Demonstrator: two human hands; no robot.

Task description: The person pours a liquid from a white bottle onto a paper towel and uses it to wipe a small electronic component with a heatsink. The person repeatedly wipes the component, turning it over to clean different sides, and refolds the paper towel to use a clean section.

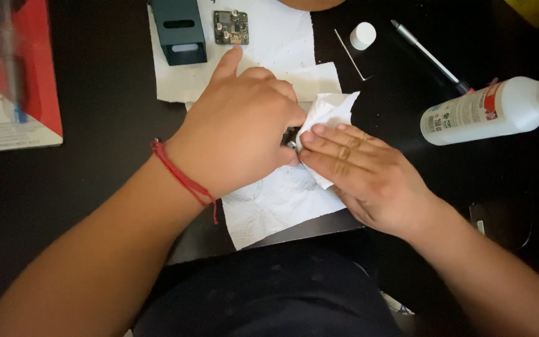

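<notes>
Black worktop (95, 156), spread with white paper towel (276, 200) from the far middle down to the near edge. Red and white box (26, 81) at the far left. White bottle (494, 109) lying on its side at the right, well apart from the hands. Dark green casing (181, 31) standing on the towel at the far side, small circuit board (231, 27) just beside it. Pen (428, 56), thin metal rod (350, 55) and white cap (362, 35) on the bare worktop beyond the hands.

Left hand (238, 134), red string at the wrist, curled over and closed around a small dark part (290, 136), mostly hidden under the fingers, over the towel near the middle. Right hand (357, 175) nearly flat, fingers straight and together, pressing a folded white tissue (325, 115) against that part, fingertips touching the left hand.
</notes>
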